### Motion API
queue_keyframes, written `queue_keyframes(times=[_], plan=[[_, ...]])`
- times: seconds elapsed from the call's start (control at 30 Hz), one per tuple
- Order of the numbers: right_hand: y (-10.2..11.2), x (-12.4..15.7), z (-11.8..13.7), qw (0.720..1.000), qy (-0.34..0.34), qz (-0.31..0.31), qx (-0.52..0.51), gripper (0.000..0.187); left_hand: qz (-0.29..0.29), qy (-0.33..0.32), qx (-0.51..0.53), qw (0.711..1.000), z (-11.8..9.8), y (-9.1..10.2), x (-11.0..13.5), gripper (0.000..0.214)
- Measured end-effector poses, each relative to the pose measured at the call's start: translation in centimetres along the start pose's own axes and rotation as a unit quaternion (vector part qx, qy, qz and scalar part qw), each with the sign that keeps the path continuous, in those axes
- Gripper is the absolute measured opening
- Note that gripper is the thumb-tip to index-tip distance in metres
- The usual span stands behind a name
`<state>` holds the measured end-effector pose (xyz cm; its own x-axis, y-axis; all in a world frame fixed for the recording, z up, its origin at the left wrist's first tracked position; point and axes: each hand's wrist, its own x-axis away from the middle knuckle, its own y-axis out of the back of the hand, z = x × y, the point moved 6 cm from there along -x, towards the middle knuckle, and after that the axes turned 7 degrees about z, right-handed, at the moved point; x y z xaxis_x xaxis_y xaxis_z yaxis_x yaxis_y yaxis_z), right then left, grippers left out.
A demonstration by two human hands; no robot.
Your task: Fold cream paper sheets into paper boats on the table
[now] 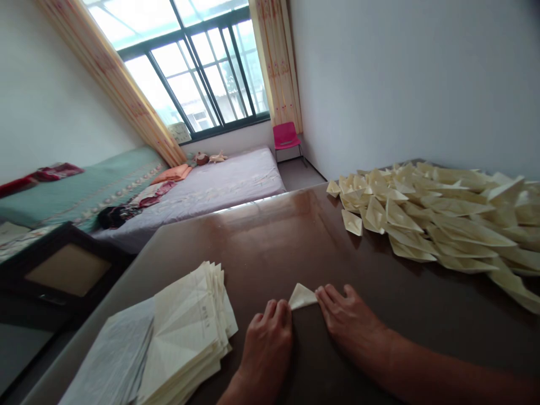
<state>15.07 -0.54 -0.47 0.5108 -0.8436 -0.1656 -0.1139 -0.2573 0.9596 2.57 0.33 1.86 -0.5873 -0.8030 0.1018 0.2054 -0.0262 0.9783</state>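
A small folded paper (302, 296), cream and triangular with its point away from me, lies on the dark brown table (257, 242). At its left corner, the closed fingers of my left hand (270, 337) grip the edge. My right hand (348, 315) has its fingers together on the right corner. The thumbs and the underside of the paper are mostly hidden. Left of my hands is a stack of creased cream paper sheets (185, 332), beside a pile of greyish printed sheets (112, 354). On the right, many folded paper boats (442, 219) are heaped together.
One paper boat (352, 223) sits slightly apart from the heap. Past the table stands a bed (236, 177) with cushions and cloths, and a pink chair (287, 136) by the window (202, 73). A dark cabinet (63, 270) is at the left. The white wall (413, 84) borders the right side.
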Motion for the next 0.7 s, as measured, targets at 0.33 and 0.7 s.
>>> queue_keyframes(times=[0.33, 0.7], plan=[[-0.8, -0.2, -0.5, 0.998, -0.021, -0.058, -0.027, 0.034, -0.123, -0.069, 0.084, 0.986, -0.4, -2.1, -0.7, 0.037], [0.0, -0.5, 0.0, 0.997, 0.006, -0.034, -0.069, 0.030, -0.042, -0.042, 0.116, 0.992, 0.0, -1.6, -1.1, 0.028]])
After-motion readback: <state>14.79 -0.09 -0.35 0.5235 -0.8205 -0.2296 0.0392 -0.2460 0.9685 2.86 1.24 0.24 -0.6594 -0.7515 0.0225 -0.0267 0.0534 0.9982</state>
